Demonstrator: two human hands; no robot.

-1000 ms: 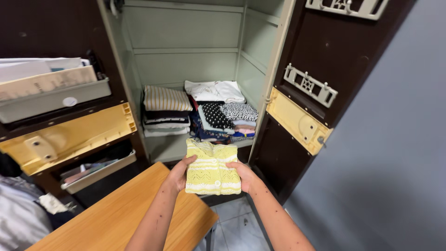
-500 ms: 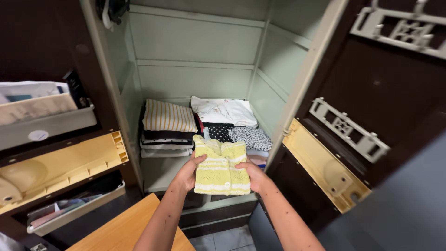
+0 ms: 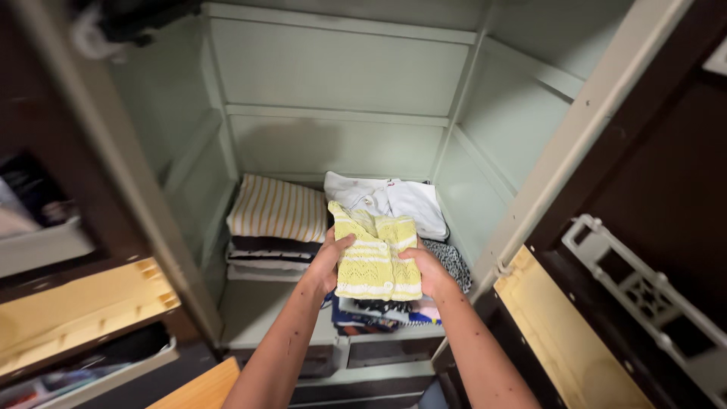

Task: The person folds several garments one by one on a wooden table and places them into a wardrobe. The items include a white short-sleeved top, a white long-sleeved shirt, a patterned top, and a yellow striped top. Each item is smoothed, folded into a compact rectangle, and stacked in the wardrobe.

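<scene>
I hold a folded yellow knit garment (image 3: 374,256) with white stripes between both hands. My left hand (image 3: 330,261) grips its left edge and my right hand (image 3: 428,270) its right edge. The garment hovers just above the right-hand pile of folded clothes (image 3: 394,312) inside a pale green cupboard (image 3: 341,76). A white folded garment (image 3: 394,201) lies at the back of that pile, and a black-and-white spotted piece (image 3: 453,261) shows beside my right hand.
A second pile (image 3: 274,231), topped by a cream striped garment, stands on the shelf's left side. The dark cupboard door (image 3: 651,227) with a white rack (image 3: 644,291) hangs open on the right. Yellow and grey trays (image 3: 76,318) sit at the left; a wooden tabletop corner (image 3: 206,390) is below.
I have moved closer to the cupboard and carried the yellow garment forward, from in front of the shelf edge to above the right-hand pile.
</scene>
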